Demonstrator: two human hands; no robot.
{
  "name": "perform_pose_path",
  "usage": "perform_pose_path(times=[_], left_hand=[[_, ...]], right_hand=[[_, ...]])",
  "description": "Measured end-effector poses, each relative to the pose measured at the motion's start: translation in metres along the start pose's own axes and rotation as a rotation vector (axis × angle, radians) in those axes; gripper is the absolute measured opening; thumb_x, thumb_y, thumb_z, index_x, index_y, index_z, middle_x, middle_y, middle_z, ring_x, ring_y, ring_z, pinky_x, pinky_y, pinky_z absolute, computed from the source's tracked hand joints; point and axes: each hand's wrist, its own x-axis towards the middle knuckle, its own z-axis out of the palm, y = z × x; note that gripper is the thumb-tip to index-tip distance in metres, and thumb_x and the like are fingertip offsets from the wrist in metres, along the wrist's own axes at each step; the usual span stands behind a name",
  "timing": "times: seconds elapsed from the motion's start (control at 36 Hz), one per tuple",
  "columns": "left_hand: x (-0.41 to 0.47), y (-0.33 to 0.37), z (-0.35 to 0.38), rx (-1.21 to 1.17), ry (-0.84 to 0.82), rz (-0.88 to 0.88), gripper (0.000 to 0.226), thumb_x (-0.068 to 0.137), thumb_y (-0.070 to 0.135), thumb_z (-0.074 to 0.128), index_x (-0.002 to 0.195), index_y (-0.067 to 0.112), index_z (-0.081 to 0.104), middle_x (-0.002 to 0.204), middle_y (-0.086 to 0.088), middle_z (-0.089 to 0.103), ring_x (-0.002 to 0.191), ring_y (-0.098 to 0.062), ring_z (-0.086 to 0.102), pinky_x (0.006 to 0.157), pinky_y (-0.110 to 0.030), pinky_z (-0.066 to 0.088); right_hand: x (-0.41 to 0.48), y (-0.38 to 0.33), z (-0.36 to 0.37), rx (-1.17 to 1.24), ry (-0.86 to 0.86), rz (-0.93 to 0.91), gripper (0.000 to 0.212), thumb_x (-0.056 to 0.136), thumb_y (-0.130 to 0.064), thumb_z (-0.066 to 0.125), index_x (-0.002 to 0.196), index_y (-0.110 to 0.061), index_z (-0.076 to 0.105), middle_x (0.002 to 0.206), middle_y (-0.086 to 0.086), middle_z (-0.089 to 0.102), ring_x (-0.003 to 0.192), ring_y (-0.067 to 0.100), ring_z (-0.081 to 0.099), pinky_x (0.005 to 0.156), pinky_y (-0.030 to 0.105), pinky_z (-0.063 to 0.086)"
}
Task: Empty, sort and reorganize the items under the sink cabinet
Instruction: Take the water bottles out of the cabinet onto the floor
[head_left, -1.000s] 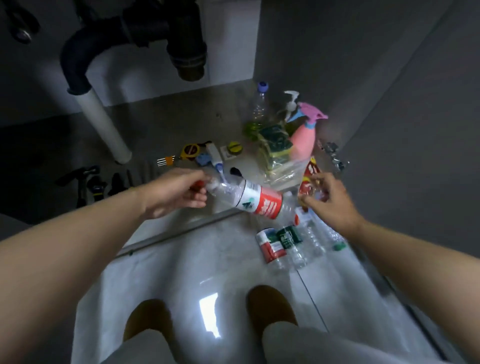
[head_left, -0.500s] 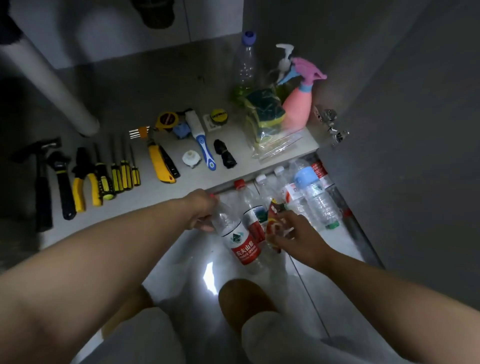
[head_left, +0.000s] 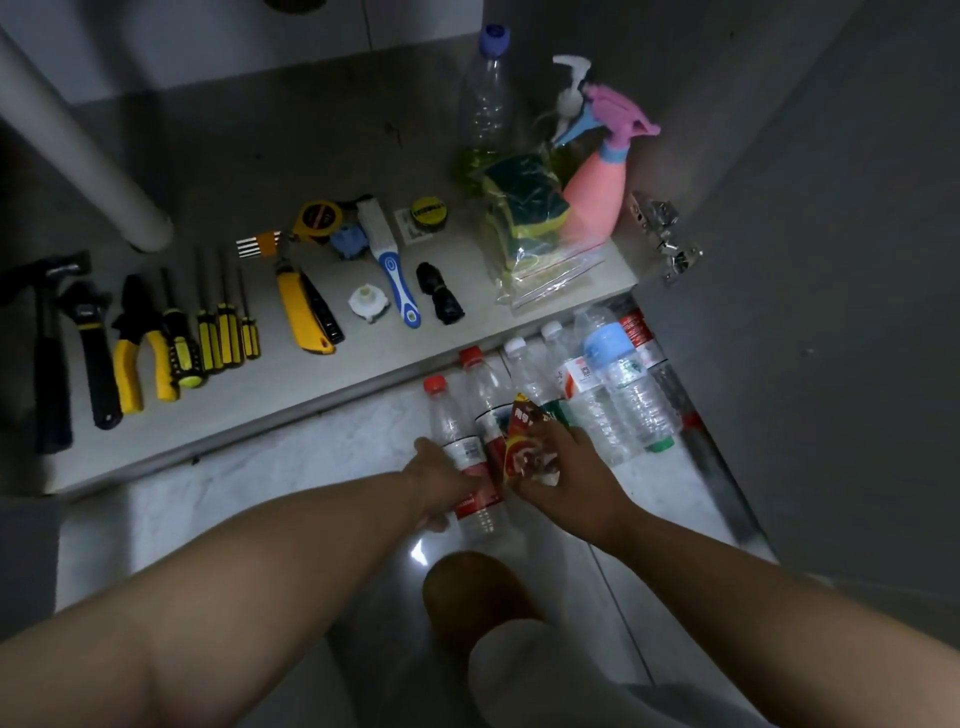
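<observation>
Bottles (head_left: 618, 395) lie side by side on floor (head_left: 249, 499) beside cabinet edge (head_left: 311, 397), likely grouped; left hand (head_left: 441, 483) grips red-capped bottle (head_left: 449, 426), aligning it with row; right hand (head_left: 571, 467) pinches crumpled red wrapper (head_left: 522, 441).

Left grip (head_left: 441, 480): fingers mostly hidden behind bottle (head_left: 449, 421). Wrapper (head_left: 522, 434) print too blurred to read. Pipe (head_left: 78, 150) cut off at left edge. Other bottles (head_left: 623, 389): labels too small to read.

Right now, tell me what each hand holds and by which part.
The left hand grips the leftmost red-capped bottle around its labelled lower body. The right hand pinches a red wrapper by its crumpled lower end.
</observation>
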Motion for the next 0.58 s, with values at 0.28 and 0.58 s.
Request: perform_pose_path(times=[0.28,0.58], left_hand=[[-0.003,-0.007,-0.005,-0.082,-0.088,0.064,0.056,0.087,0.033,0.078,0.129,0.007,0.052,0.117,-0.02,0.068,0.103,-0.032,0.068,0.086,-0.05,0.059],[0.009,0.002,0.018,-0.074,0.077,0.023,0.072,0.081,0.042,0.082,0.132,0.008,0.044,0.11,-0.016,0.068,0.094,-0.031,0.072,0.081,-0.047,0.063]], right_hand=[[-0.002,0.007,-0.009,0.028,0.031,0.088,0.069,0.078,-0.044,0.078,0.137,-0.033,0.044,0.129,0.001,0.046,0.111,0.015,0.057,0.097,0.027,0.049],[-0.003,0.005,-0.007,0.019,-0.049,0.008,0.067,0.078,-0.048,0.077,0.134,-0.033,0.044,0.133,0.002,0.048,0.119,0.02,0.056,0.099,0.044,0.053]])
